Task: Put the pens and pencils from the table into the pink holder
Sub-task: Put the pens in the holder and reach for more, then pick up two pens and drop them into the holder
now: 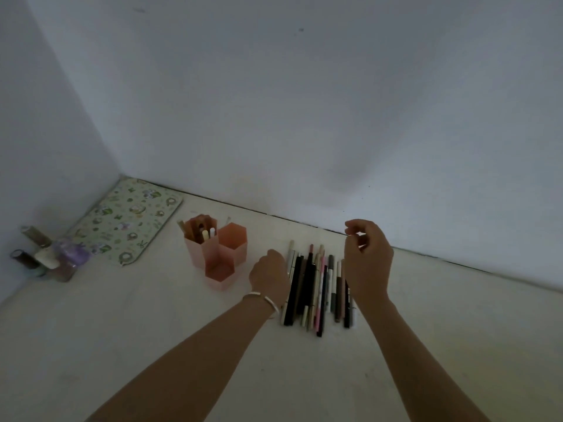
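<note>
Both forearms reach in: my left hand curls at the pens, grip unclear; right hand hovers loose, empty. Light, stiff, slippery; I'd pinch mid-barrel for the holder.

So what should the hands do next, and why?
Probably the left hand should close its fingers on a pen at the left edge of the row of pens and pencils, then carry it to the pink holder. It already rests by that edge, nearest the holder, while the right hand hovers above with nothing clearly in it. Only the back cup holds pens.
</note>
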Available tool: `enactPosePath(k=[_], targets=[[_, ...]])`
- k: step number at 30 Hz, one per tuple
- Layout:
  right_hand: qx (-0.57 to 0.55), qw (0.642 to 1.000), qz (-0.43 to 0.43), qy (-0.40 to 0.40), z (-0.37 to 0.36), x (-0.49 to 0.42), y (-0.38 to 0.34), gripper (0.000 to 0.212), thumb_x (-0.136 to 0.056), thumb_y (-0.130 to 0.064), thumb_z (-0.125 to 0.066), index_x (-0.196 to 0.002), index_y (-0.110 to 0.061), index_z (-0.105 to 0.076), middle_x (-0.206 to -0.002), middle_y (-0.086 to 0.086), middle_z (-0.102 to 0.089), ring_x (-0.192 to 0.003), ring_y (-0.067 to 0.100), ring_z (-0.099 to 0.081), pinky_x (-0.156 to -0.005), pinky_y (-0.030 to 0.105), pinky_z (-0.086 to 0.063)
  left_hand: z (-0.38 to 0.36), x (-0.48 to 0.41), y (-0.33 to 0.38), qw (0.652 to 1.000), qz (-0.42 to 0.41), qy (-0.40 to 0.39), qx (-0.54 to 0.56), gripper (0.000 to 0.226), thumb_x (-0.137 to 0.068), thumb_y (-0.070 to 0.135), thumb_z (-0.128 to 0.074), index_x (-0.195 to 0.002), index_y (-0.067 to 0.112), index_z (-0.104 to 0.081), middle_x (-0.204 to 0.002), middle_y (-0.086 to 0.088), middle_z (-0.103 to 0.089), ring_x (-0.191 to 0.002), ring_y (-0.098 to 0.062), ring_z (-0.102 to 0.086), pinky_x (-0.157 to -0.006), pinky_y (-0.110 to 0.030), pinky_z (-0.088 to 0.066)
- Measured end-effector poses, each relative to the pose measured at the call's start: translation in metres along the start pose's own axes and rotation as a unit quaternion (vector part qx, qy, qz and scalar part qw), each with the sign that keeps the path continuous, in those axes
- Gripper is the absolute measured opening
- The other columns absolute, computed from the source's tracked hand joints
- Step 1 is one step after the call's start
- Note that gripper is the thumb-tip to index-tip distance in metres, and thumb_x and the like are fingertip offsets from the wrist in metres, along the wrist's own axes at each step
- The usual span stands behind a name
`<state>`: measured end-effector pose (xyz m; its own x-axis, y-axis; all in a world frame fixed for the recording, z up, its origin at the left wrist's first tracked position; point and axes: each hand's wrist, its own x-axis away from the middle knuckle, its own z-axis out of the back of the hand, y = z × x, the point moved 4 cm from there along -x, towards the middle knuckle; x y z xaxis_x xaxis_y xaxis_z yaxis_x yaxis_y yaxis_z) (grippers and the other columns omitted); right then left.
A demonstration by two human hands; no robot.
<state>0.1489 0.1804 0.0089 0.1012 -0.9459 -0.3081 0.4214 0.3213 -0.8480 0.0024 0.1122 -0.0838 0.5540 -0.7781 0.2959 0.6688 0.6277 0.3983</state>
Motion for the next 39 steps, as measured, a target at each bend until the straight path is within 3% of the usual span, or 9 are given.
enactPosePath(k=[6, 9, 13, 18, 21, 23, 26, 32, 39], targets=[[0.013, 1.0, 0.001, -0.025, -0.008, 0.001, 0.003, 0.023, -0.089, -0.001, -0.052, -0.097, -0.018, -0.065, -0.085, -0.007, -0.066, -0.062, -0.003, -0.056, -0.056, 0.008, -0.042, 0.05, -0.008, 0.022, 0.995, -0.096, 0.022, 0.012, 0.009, -0.089, 0.01, -0.054, -0.097, 0.005, -0.052, -0.093, -0.008, -0.057, -0.091, -0.023, -0.061, -0.068, -0.025, -0.044], [0.079, 0.989, -0.05, -0.113, -0.036, -0.004, 0.006, 0.018, -0.089, -0.008, -0.051, -0.095, -0.016, -0.066, -0.085, -0.002, -0.068, -0.062, 0.007, -0.062, -0.061, 0.026, -0.052, 0.13, -0.016, 0.033, 0.978, -0.131, 0.124, 0.109, 0.014, -0.083, 0.015, -0.06, -0.092, 0.005, -0.057, -0.084, -0.006, -0.058, -0.077, -0.021, -0.056, -0.061, -0.023, -0.039], [0.305, 0.914, -0.055, -0.263, -0.087, 0.006, 0.019, 0.013, -0.09, -0.016, -0.051, -0.084, -0.01, -0.06, -0.086, 0.003, -0.06, -0.08, 0.02, -0.061, -0.066, 0.028, -0.046, 0.205, 0.002, 0.025, 0.925, -0.154, 0.253, 0.236, 0.015, -0.082, 0.019, -0.062, -0.096, 0.012, -0.059, -0.087, -0.001, -0.062, -0.072, -0.014, -0.059, -0.058, -0.018, -0.044], [0.469, 0.845, 0.012, -0.259, -0.121, 0.023, 0.041, 0.027, -0.096, -0.035, -0.051, -0.108, -0.016, -0.065, -0.108, 0.004, -0.062, -0.107, 0.024, -0.058, -0.109, 0.04, -0.038, 0.217, 0.023, 0.008, 0.913, -0.157, 0.264, 0.268, 0.016, -0.084, 0.016, -0.063, -0.1, 0.014, -0.06, -0.088, 0.002, -0.064, -0.073, -0.011, -0.061, -0.063, -0.015, -0.047], [0.471, 0.843, 0.018, -0.258, -0.126, 0.027, 0.046, 0.021, -0.093, -0.027, -0.051, -0.102, -0.015, -0.067, -0.102, 0.004, -0.064, -0.094, 0.02, -0.06, -0.091, 0.033, -0.045, 0.215, 0.024, -0.002, 0.914, -0.146, 0.258, 0.277, 0.016, -0.085, 0.016, -0.062, -0.101, 0.015, -0.061, -0.086, 0.003, -0.064, -0.073, -0.011, -0.062, -0.067, -0.021, -0.053], [0.451, 0.854, -0.003, -0.26, -0.125, 0.027, 0.043, 0.014, -0.086, -0.024, -0.053, -0.083, -0.015, -0.063, -0.09, 0.003, -0.064, -0.075, 0.017, -0.055, -0.066, 0.026, -0.039, 0.213, 0.024, -0.006, 0.91, -0.147, 0.256, 0.291, 0.016, -0.085, 0.014, -0.061, -0.101, 0.014, -0.06, -0.083, 0.003, -0.063, -0.071, -0.01, -0.06, -0.066, -0.023, -0.053], [0.368, 0.895, -0.063, -0.246, -0.118, 0.016, 0.028, 0.025, -0.08, -0.028, -0.056, -0.062, -0.013, -0.048, -0.069, 0.002, -0.058, -0.059, 0.016, -0.053, -0.053, 0.021, -0.032, 0.216, 0.024, -0.011, 0.898, -0.156, 0.258, 0.32, 0.024, -0.085, 0.011, -0.061, -0.109, 0.015, -0.058, -0.077, 0.006, -0.061, -0.065, -0.005, -0.059, -0.058, -0.012, -0.049], [0.056, 0.981, -0.084, -0.168, -0.083, -0.041, -0.057, 0.027, -0.089, -0.024, -0.052, -0.072, -0.004, -0.055, -0.059, 0.005, -0.054, -0.049, 0.016, -0.046, -0.046, 0.022, -0.038, 0.249, 0.021, -0.042, 0.861, -0.191, 0.313, 0.354, 0.076, -0.085, 0.003, -0.063, -0.147, 0.028, -0.028, -0.072, 0.006, -0.059, -0.063, -0.004, -0.064, -0.058, -0.012, -0.052], [-0.21, 0.971, -0.044, -0.107, -0.085, -0.026, -0.122, 0.008, -0.095, -0.015, -0.05, -0.089, -0.01, -0.051, -0.067, 0.007, -0.061, -0.052, 0.01, -0.055, -0.051, 0.027, -0.044, 0.222, 0.015, -0.102, 0.898, -0.141, 0.332, 0.253, 0.057, -0.084, 0.006, -0.067, -0.133, 0.024, -0.045, -0.075, 0.008, -0.061, -0.066, -0.003, -0.063, -0.054, -0.007, -0.049]])
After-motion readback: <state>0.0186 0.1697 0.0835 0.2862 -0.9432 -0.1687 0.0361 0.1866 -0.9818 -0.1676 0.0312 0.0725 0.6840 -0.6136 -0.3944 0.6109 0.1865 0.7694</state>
